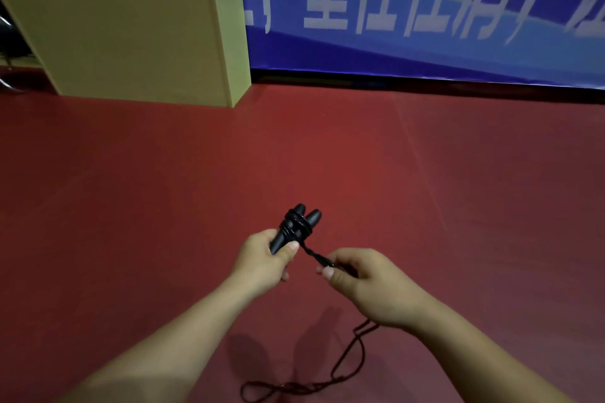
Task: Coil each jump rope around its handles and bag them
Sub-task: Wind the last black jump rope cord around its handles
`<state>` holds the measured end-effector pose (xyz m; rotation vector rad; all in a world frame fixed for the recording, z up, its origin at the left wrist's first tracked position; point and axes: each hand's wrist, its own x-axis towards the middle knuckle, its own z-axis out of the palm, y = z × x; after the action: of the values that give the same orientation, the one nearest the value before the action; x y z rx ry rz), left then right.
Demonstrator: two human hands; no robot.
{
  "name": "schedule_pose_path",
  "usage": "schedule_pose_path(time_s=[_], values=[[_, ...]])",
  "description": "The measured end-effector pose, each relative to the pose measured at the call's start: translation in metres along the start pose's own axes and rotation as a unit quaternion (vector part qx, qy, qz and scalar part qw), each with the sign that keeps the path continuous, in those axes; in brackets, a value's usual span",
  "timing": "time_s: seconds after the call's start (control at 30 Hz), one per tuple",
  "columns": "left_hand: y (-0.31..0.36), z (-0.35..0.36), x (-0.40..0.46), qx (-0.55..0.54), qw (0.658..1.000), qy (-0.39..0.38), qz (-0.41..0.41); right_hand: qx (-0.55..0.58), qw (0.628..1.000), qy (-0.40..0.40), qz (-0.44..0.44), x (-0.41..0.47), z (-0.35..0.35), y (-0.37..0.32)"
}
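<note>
Your left hand [262,258] grips both black handles [296,226] together above the red floor [131,190], steadying them while your right hand [363,285] pinches the rope [316,257] taut for another wrap.

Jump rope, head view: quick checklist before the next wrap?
1. Left hand grips both handles together: ok.
2. Right hand pinches the rope near the handles: ok.
3. Span between coil and right hand taut: ok.
4. Existing turns sit snug around the handles: ok.
5. Slack rope on the floor free of knots: cannot tell.
6. Bag in view: not ok.
</note>
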<state>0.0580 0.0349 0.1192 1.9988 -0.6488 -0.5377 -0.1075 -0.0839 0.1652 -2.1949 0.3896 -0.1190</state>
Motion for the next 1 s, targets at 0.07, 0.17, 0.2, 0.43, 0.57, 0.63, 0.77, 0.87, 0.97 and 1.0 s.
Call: schedule_pose_path(time_s=[0.07, 0.17, 0.2, 0.43, 0.57, 0.63, 0.77, 0.87, 0.97, 1.0], values=[[0.0, 0.004, -0.002, 0.102, 0.993, -0.022, 0.045, -0.007, 1.0, 0.002, -0.005, -0.001, -0.003, 0.002], [0.004, 0.01, -0.009, 0.213, 0.97, -0.06, 0.104, -0.039, 0.999, 0.003, -0.026, 0.0, -0.009, 0.006], [0.006, 0.01, -0.012, 0.223, 0.965, -0.083, 0.114, -0.052, 0.998, 0.008, -0.027, 0.0, -0.011, 0.007], [0.017, 0.01, -0.024, 0.218, 0.945, -0.201, 0.135, -0.138, 0.985, 0.105, -0.022, 0.004, -0.023, 0.012], [0.025, 0.003, -0.03, 0.17, 0.946, -0.251, 0.116, -0.144, 0.974, 0.175, 0.013, 0.009, -0.024, 0.019], [0.028, 0.0, -0.034, 0.141, 0.942, -0.287, 0.105, -0.138, 0.973, 0.183, 0.023, 0.011, -0.025, 0.02], [0.034, -0.006, -0.04, 0.086, 0.925, -0.356, 0.098, -0.051, 0.983, 0.165, 0.056, 0.014, -0.025, 0.02], [0.036, -0.013, -0.04, 0.014, 0.917, -0.387, 0.095, 0.079, 0.98, 0.151, 0.1, 0.014, -0.031, 0.021], [0.037, -0.018, -0.038, -0.073, 0.916, -0.386, 0.079, 0.206, 0.963, 0.131, 0.113, 0.016, -0.032, 0.024], [0.038, -0.019, -0.038, -0.1, 0.915, -0.385, 0.074, 0.216, 0.962, 0.126, 0.107, 0.017, -0.032, 0.023]])
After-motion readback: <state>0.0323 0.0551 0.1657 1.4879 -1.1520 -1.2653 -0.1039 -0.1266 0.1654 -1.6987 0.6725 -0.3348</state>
